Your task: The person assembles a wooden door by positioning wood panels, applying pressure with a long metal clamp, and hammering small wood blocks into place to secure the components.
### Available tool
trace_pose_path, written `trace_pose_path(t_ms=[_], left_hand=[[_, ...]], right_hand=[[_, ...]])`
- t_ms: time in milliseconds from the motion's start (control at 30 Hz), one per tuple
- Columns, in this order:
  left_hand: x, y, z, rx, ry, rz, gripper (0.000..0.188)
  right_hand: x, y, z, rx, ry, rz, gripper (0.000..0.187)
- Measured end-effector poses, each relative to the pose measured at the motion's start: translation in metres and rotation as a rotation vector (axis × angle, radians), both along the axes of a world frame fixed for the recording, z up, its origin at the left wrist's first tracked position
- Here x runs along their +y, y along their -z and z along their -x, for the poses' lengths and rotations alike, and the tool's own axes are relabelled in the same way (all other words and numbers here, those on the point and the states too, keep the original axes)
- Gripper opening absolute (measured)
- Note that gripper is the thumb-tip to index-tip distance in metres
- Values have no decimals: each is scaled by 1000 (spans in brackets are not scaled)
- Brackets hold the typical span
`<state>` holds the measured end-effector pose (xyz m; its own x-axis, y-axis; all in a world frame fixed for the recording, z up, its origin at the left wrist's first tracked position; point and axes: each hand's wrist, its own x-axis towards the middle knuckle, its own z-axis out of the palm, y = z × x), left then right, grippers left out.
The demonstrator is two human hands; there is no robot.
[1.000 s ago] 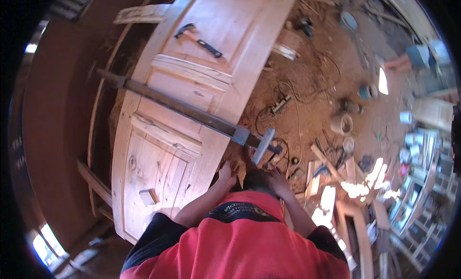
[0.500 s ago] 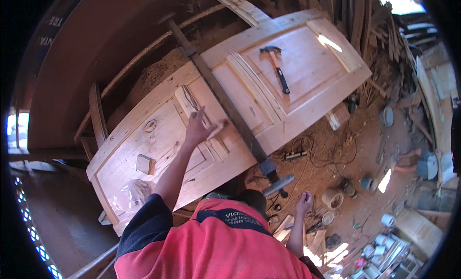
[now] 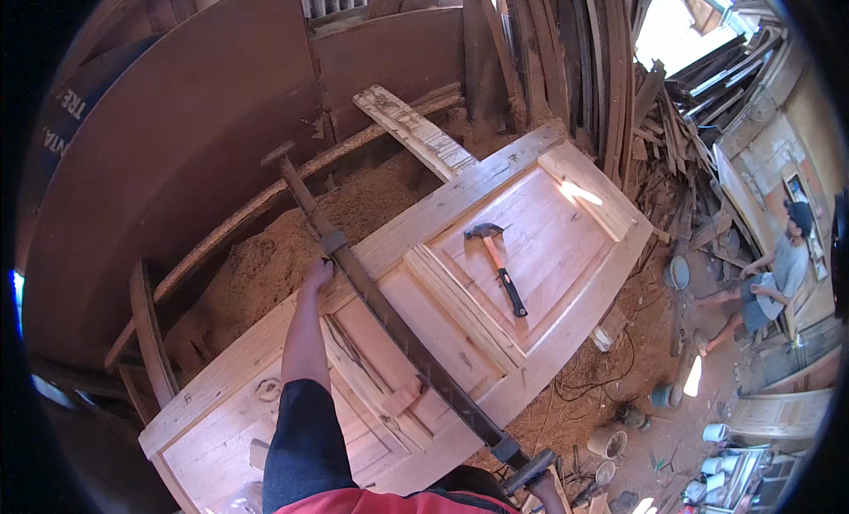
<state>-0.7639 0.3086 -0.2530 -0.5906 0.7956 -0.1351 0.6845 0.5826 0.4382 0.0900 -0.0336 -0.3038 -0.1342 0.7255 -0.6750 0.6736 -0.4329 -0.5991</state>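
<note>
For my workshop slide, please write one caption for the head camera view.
Left hand beside a long bar clamp spanning a panelled wooden door, a claw hammer lying on top.

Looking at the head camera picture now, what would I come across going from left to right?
Short brown plank → the wearer's left hand → hammer → blue-grey tub → seated person. The long clamp and door span too much to place.
</note>
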Motion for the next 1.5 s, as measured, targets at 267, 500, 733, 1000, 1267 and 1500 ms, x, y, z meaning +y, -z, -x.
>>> trace_pose_path(t_ms=[267, 500, 733, 1000, 1267, 1500], left_hand=[[-27, 54, 50, -567, 170, -195, 27], [-136, -27, -51, -71, -134, -472, 26], [-292, -27, -234, -185, -51, -473, 32], [-467, -95, -348, 113, -734, -373, 49], [-678, -114, -282, 456, -1684, -417, 140], [-743, -109, -199, 34, -1202, -252, 39]], right_hand=[[20, -25, 26, -590, -864, -195, 57], [13, -41, 22, -431, -252, -15, 55], [53, -57, 63, -397, -474, -92, 55], [67, -48, 52, -343, -738, -128, 54], [89, -51, 43, -327, -909, -227, 52], [88, -53, 47, -279, -1038, -247, 51]])
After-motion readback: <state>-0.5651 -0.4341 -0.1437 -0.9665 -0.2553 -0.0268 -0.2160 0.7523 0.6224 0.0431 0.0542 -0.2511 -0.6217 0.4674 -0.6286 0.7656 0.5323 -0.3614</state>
